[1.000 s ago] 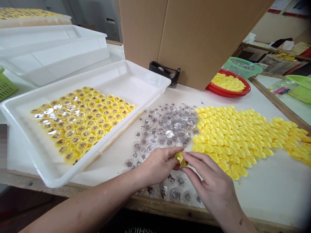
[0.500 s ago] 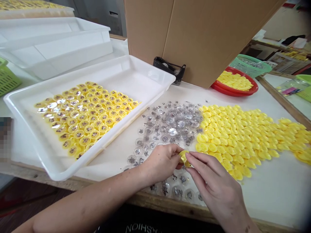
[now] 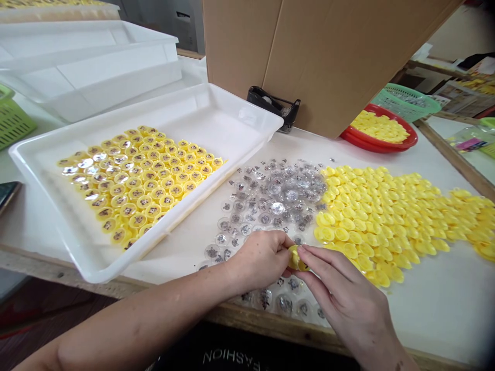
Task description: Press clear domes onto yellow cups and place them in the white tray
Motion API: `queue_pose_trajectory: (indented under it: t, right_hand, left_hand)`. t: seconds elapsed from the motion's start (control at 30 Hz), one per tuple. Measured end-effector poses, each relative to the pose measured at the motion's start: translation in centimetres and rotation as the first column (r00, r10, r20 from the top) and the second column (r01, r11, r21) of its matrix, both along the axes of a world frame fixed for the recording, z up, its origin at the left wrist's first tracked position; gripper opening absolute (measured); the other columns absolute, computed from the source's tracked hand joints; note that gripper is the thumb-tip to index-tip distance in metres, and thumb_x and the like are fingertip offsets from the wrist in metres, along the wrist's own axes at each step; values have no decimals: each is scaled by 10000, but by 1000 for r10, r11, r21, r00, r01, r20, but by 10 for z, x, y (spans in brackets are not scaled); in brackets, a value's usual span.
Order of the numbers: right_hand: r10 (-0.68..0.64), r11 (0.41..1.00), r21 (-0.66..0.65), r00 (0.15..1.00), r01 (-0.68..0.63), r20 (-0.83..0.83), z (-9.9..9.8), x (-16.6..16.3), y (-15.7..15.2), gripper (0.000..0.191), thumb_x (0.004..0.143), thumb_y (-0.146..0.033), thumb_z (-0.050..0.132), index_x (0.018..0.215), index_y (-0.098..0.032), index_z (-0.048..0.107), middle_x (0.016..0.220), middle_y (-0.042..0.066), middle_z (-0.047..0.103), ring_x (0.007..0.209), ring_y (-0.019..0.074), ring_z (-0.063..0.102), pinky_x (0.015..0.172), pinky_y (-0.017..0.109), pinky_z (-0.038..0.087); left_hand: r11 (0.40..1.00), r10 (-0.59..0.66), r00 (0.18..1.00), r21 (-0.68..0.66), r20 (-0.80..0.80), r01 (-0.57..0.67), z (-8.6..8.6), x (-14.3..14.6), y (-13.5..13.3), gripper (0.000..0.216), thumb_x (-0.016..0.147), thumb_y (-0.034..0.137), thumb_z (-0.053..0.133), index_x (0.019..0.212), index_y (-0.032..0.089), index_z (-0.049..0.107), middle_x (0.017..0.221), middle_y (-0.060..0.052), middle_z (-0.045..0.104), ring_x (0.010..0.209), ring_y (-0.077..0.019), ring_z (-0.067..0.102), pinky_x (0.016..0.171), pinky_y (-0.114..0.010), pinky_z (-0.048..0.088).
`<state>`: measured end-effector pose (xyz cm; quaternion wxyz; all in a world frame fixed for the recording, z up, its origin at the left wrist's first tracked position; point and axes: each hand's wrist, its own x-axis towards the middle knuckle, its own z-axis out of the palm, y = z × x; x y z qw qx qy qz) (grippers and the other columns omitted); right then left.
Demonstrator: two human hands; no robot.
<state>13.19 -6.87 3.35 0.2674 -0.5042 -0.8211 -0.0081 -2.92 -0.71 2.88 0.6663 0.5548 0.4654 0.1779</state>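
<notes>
Between my two hands is a small round yellow plastic piece (image 3: 297,259), gripped from both sides near the table's front edge. My left hand (image 3: 263,259) is closed, thumb and index finger at the piece's left side. With thumb and fingertips, my right hand (image 3: 340,281) pinches its right side. Clear round discs (image 3: 276,208) with small dark printed figures lie around and beneath my hands. To their right spreads a pile of yellow oval pieces (image 3: 371,216). Yellow round pieces with printed faces (image 3: 143,180) stand in rows in a white tray (image 3: 247,116) at left.
A cardboard box (image 3: 309,56) stands behind, with a black tape dispenser (image 3: 274,105) before it. A red basin (image 3: 402,136) of yellow pieces and a green basket (image 3: 410,98) are at back right. White trays (image 3: 116,72) and a green basket (image 3: 13,118) are at left.
The yellow piece has turned between my fingers and now shows more of its round side. My hands stay almost in place, and the view has shifted slightly.
</notes>
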Motion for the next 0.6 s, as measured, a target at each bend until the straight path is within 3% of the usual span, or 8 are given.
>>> queue_pose_trajectory:
  t: [0.17, 0.3, 0.37, 0.5, 0.6]
  right_hand:
    - [-10, 1000, -27, 998, 8, -55, -4, 4, 7, 238, 849, -167, 588, 1075, -221, 639, 998, 43, 677, 878, 165, 666, 797, 264, 571]
    - [-25, 999, -40, 995, 21, -94, -5, 2, 7, 239, 848, -150, 573, 1063, -236, 634, 974, 35, 675, 874, 161, 662, 785, 260, 566]
    - [-60, 996, -67, 991, 52, -120, -6, 1, 5, 260, 850, -152, 568, 1088, -242, 619, 969, 35, 659, 863, 157, 652, 773, 258, 564]
    - [-217, 964, -206, 942, 166, -256, -10, 5, 3, 356, 820, -257, 638, 1169, -261, 573, 1045, 54, 585, 811, 154, 621, 697, 274, 568]
    - [-271, 918, -387, 857, 92, -439, -16, 10, 4, 333, 828, -290, 631, 1152, -258, 562, 1048, 52, 597, 818, 153, 629, 714, 283, 565]
  left_hand:
    - [982, -61, 995, 172, -77, 73, -3, -4, 0, 232, 773, 197, 467, 876, 170, 673, 664, -30, 670, 641, -159, 617, 535, -222, 440]
    - [966, -78, 997, 247, -8, 77, -11, -5, -1, 267, 745, 370, 613, 896, 157, 666, 743, -44, 667, 676, -166, 592, 553, -227, 435]
    - [967, -53, 998, 252, 29, 44, -14, -4, -2, 276, 731, 378, 649, 898, 160, 668, 748, -36, 657, 683, -158, 583, 569, -222, 439]
    - [948, -28, 995, 317, 100, -5, -13, -3, -2, 237, 768, 268, 633, 988, 195, 679, 846, -35, 663, 727, -143, 599, 642, -229, 465]
    - [934, -11, 995, 356, 101, -26, -10, -3, -2, 237, 746, 216, 660, 981, 190, 670, 883, -32, 679, 758, -145, 618, 679, -231, 471]
